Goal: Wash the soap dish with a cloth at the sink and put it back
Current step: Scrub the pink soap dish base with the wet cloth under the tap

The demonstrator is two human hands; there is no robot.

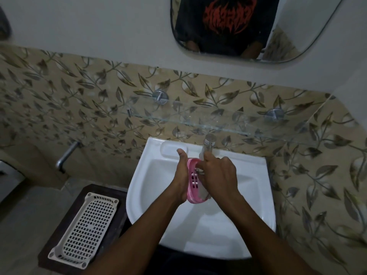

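Left of the sink [151,195], low down: a white grid basket [84,229], lying flat on a dark wooden stand [65,203]. Higher on the tiled wall left of the sink, a metal spout [66,154]. Over the sink basin, just left of its middle: left hand [181,173], clamped along the left edge of the dish [193,181], thumb raised toward the back rim. Pink, slotted, tipped up on its side, open face turned rightward; long axis running from the tap end down toward the near rim of the sink. Against the dish's right side: right hand [220,175], fingers curled and pressed into the open face; something pale and greyish under the fingers, too blurred to call a cloth with certainty. Behind the sink, at the back rim: chrome tap [208,144], directly above the dish's far end. Above the sink on the wall: glass shelf [198,120] on two round metal brackets. Higher still: mirror [297,36], reflecting a dark shirt with jagged red lettering, not legible.
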